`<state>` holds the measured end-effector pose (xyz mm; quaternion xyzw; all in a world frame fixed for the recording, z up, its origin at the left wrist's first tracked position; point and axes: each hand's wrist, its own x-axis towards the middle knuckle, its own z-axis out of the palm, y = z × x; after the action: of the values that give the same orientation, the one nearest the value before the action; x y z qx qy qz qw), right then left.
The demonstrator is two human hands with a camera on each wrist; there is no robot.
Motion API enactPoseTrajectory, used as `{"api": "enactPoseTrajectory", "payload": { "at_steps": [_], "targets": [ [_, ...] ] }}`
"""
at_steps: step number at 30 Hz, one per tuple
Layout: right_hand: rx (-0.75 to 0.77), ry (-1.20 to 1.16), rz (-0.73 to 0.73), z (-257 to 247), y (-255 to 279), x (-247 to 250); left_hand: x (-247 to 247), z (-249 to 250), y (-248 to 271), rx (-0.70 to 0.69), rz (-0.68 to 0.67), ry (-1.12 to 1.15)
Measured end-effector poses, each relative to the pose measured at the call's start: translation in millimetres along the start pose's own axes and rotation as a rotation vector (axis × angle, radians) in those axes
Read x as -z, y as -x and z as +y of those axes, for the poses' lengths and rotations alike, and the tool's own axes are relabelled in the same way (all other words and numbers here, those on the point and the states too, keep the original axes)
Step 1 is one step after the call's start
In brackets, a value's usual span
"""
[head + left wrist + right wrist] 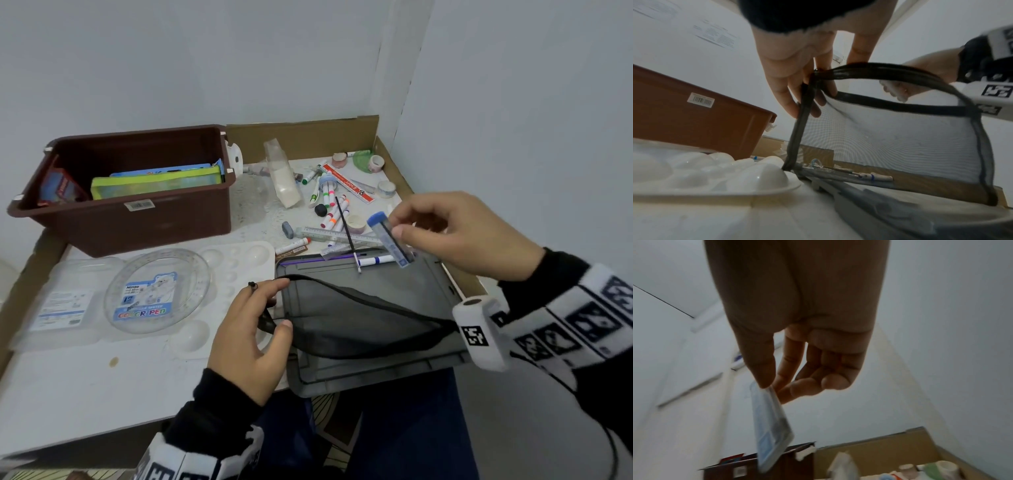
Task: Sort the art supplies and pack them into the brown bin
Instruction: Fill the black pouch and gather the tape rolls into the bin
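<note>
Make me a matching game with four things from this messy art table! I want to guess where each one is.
Things:
1. blue-capped lead tube
2. mesh pouch
3. green case
4. red ruler

Places:
A. inside the brown bin
B. pinched in the right hand
C. on the table, far right, among the markers
D. held open by the left hand

Pairs: 1-B, 2-D, 3-A, 4-C

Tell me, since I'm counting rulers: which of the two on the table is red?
The red ruler with white print, lying far back between the washi tape rolls. The other ruler, nearer the grey lid, is clear plastic.
</note>
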<state>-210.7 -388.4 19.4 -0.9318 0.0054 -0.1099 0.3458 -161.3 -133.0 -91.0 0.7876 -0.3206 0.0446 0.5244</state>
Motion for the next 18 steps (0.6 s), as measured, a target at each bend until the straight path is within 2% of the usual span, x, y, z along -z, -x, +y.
{"api": "enactPoseTrajectory", "payload": {
  "at_steps": [4, 7, 9, 13, 18],
  "targets": [
    [0.092, 0.031, -0.182, -35.3, 14.7, -7.0, 0.9, 0.1, -0.4, 0.025, 0.005, 0.008],
    [0.031, 0.184, -0.365, -36.8, 20.0, -19.8, 3.3, 0.4, -2.2, 0.051, 0.001, 0.012],
    [-0.003, 0.235, -0.414, -33.0, 20.0, -22.6, 6.5, 0.9, -3.0, 0.059, 0.002, 0.009],
    [-0.004, 0.114, -0.228, -31.0, 10.1, -12.0, 16.7, 1.7, -4.6, 0.047, 0.044, 0.007],
    [-0.17, -0.046, -0.102, -8.4, -21.7, -12.9, 32.7, 1.4, -9.9, 0.061, 0.087, -0.002]
  ]
}}
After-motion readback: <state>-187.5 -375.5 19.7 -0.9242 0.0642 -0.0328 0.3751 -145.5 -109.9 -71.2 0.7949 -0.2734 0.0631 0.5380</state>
